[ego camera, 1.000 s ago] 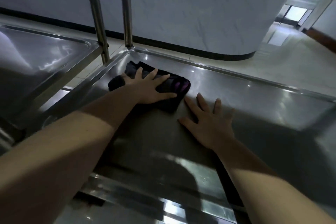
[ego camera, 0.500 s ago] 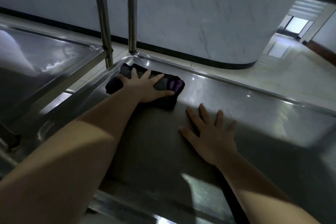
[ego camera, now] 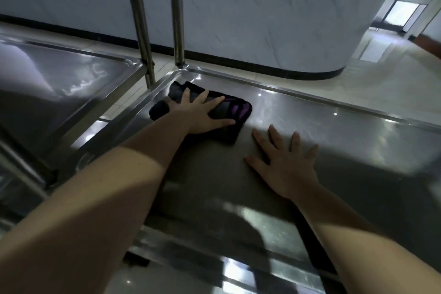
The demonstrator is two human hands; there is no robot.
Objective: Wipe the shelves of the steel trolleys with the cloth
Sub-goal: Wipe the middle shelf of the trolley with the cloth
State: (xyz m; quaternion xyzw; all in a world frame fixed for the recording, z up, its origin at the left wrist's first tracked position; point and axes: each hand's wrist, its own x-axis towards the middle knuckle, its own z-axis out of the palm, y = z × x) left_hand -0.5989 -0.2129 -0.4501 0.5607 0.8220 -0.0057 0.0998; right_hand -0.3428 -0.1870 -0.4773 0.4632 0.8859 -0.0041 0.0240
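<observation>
A dark cloth (ego camera: 235, 110) with purple folds is pressed flat by the left hand (ego camera: 200, 116), its fingers spread straight across it, near the far left corner of the steel trolley shelf (ego camera: 346, 141). The right hand (ego camera: 287, 168) is laid palm down, fingers splayed, on bare steel just beside the cloth. A second trolley shelf (ego camera: 71, 83) is seen at left.

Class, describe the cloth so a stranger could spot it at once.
Find the right-hand steel shelf. In its far left corner, under the left hand, lies the cloth. It is the only soft thing there, black with purple streaks.
</observation>
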